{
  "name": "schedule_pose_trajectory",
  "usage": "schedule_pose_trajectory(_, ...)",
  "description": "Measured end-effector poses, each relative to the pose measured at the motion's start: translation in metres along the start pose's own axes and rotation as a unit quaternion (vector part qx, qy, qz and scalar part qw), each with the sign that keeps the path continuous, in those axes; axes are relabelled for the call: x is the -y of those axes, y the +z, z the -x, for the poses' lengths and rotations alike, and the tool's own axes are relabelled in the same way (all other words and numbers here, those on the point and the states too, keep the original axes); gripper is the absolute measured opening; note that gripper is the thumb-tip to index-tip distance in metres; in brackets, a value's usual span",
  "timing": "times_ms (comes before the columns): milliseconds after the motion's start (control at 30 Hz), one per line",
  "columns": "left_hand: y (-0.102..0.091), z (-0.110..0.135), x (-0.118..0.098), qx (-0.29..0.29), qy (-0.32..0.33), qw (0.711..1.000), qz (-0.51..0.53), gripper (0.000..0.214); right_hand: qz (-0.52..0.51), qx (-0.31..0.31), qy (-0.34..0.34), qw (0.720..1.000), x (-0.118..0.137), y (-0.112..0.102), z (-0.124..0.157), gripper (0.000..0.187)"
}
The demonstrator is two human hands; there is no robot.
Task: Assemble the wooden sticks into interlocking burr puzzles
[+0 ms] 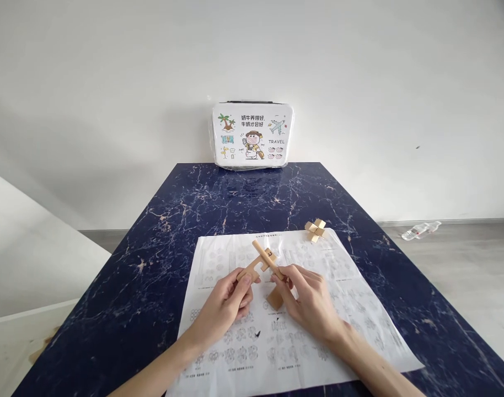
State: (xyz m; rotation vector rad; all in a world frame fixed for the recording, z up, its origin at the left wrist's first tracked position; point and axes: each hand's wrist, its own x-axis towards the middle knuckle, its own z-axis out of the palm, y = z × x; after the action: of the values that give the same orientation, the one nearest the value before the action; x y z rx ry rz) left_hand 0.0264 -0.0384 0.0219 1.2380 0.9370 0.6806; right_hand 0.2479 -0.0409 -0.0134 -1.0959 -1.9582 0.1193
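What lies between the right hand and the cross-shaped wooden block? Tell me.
A stretch of the printed paper lies between the right hand and the cross-shaped wooden block, as the head view shows.

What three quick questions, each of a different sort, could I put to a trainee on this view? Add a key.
1. True or false: the wooden burr puzzle is near the far right corner of the printed sheet.
2. The right hand holds a wooden stick. What does the left hand hold?
A) the white case
B) a notched wooden piece
C) nothing
3. Fill in: the clear plastic bottle lies on the ____.

Key: 1. true; 2. B; 3. floor.
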Motion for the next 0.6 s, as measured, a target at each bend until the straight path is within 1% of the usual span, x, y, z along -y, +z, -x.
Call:
schedule_pose_trajectory(167,0.003,0.000,-0.003,0.007,0.001,1.000,0.006,0.044,-0.011,0.032,-0.033,0.999,0.005,0.000,-0.001,0.013)
schedule_pose_trajectory(267,0.004,-0.001,-0.003,0.007,0.005,1.000,0.006,0.044,-0.001,0.028,-0.049,0.998,0.010,0.002,0.000,0.014)
schedule_pose_trajectory(367,0.005,-0.001,-0.001,0.010,0.014,1.000,0.005,0.043,0.003,0.028,-0.051,0.998,0.012,0.004,0.000,0.017)
schedule_pose_trajectory(600,0.006,0.000,0.001,0.000,0.022,0.999,-0.025,0.044,0.017,0.025,-0.069,0.997,0.016,0.001,-0.003,0.024)
